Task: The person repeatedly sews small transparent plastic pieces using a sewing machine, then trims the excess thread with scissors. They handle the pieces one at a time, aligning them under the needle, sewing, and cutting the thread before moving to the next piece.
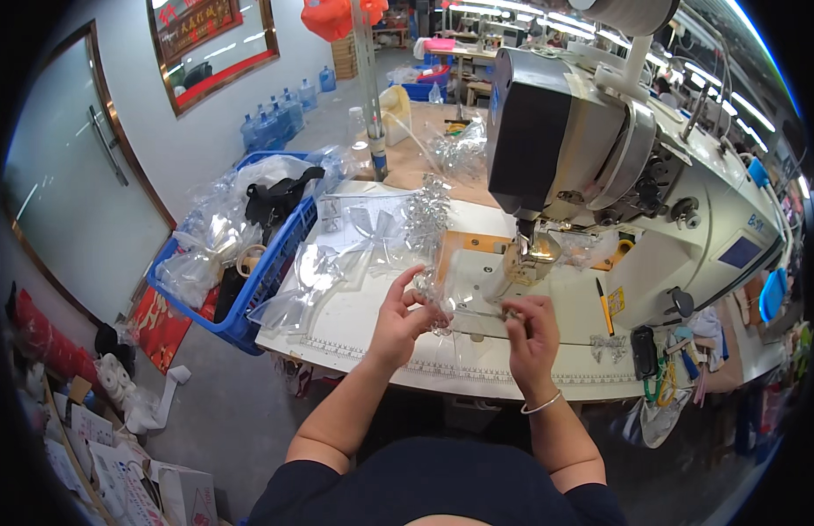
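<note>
My left hand point(410, 317) is closed with its fingertips pinching a clear plastic piece point(436, 289) over the front of the sewing table. To its right, my right hand point(529, 331) is closed around something small and greyish at the fingertips, too small to name. Both hands sit just in front of the sewing machine point(556, 131), whose presser foot point(527, 259) stands a little beyond them. A heap of shiny silvery small parts point(429, 210) lies behind my left hand. Left of that, clear plastic sheets point(324, 267) are spread on the white tabletop point(407, 361).
A blue basket point(249, 307) of plastic and black pieces stands at the table's left. An orange pen point(605, 307), a black case point(642, 352) and scissors with yellow-green handles point(664, 383) lie at the right. Several blue water bottles point(276, 118) line the wall; boxes point(118, 473) stand lower left.
</note>
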`<state>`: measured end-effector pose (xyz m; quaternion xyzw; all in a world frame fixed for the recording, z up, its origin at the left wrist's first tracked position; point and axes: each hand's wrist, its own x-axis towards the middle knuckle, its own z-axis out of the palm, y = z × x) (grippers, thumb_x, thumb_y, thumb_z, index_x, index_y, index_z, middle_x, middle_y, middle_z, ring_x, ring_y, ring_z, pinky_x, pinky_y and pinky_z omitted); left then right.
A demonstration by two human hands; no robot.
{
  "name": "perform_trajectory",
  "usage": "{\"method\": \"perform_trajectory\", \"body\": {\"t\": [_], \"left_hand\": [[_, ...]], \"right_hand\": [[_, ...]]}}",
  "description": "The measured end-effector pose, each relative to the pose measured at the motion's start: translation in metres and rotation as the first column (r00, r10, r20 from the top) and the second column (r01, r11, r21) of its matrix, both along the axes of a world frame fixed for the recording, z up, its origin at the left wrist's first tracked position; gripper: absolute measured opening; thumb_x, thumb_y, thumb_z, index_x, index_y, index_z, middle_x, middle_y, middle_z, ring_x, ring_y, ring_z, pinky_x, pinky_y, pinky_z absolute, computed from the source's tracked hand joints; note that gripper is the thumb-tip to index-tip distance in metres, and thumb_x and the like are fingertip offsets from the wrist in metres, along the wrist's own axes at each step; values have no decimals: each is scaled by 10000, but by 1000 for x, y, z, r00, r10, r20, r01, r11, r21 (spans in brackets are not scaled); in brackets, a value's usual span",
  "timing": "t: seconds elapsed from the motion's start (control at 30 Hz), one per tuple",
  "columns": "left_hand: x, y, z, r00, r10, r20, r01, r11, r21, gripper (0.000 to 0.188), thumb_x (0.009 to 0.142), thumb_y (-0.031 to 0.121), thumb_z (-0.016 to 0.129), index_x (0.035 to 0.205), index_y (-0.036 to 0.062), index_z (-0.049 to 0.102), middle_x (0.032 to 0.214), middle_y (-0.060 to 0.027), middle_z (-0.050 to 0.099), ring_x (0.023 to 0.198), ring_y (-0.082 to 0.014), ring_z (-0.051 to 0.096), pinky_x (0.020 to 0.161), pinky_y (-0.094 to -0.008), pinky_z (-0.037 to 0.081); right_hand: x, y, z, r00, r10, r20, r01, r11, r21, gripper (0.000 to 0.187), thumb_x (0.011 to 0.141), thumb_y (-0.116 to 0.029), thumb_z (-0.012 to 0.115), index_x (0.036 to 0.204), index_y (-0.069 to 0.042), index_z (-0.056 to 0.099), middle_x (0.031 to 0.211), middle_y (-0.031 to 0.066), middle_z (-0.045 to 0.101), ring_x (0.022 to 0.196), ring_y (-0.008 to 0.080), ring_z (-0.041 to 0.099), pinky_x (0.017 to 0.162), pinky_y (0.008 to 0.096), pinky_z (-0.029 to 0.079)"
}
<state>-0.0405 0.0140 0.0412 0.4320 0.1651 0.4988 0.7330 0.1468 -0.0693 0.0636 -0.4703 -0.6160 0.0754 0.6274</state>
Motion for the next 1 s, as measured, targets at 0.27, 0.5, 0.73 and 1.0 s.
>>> {"method": "perform_trajectory", "body": {"t": [0.27,0.5,0.73,1.0], "left_hand": [[11,-17,0,998,24,-58,-42,942,-333,709,882,88,606,1436,151,168,981,-104,598,841,-211,651,717,-346,581],[18,-29,-20,994,-79,-81,58,971,-233,546,911,55,533,1414,161,349,947,-45,577,831,-106,592,720,-274,562],[8,-26,-4,684,511,-521,219,537,815,398,805,53,678,1195,66,604,977,-38,619,862,-104,584,740,-256,490],[8,-26,-18,964,-256,-76,227,934,-277,168,886,80,605,1000,-35,651,982,-101,632,881,-161,619,790,-280,503]], "right_hand": [[1,-5,-12,944,313,-104,-329,873,-360,613,652,-85,799,1216,-89,559,1245,68,547,844,138,565,693,255,459],[4,7,-5,787,300,-539,-545,748,-379,433,813,-95,682,1215,-22,538,1193,58,572,733,24,509,640,197,448],[12,7,-19,454,279,-846,-775,593,-221,408,834,-86,658,1217,-18,535,772,-42,518,610,23,398,534,178,323],[8,3,-25,569,351,-744,-757,576,-308,448,799,19,604,1235,8,502,901,-12,571,635,32,433,580,189,369]]}}
